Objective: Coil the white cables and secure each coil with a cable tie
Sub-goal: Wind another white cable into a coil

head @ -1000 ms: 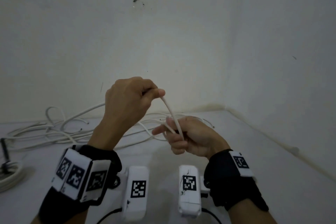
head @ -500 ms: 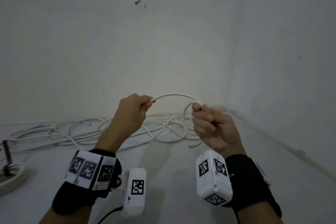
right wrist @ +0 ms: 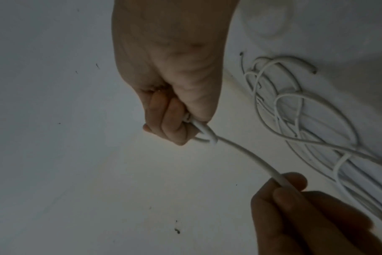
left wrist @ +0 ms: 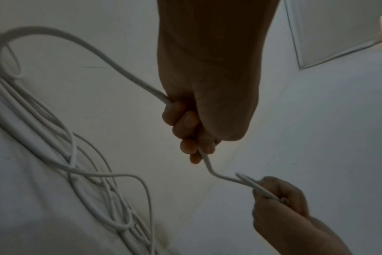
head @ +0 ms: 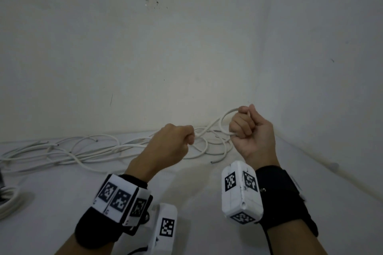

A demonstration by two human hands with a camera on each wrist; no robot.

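Both my hands hold one white cable (head: 214,122) above the white surface. My right hand (head: 245,128) is a raised fist that grips a small loop of the cable (right wrist: 204,132). My left hand (head: 179,141) is lower and to the left, its fingers curled round the same cable (left wrist: 205,159), which leaves my fist on the other side (left wrist: 129,75) and trails down. A loose tangle of white cables (head: 87,149) lies along the foot of the wall behind both hands. No cable tie shows in my hands.
A wound white cable coil (head: 9,203) with a dark band lies at the far left edge. Walls meet in a corner (head: 267,68) behind my right hand. A loose cable end (head: 217,160) lies between my wrists.
My hands have moved apart: the right one rose and went right with its loop, the left one dropped toward the surface. The arch of cable between them has straightened.
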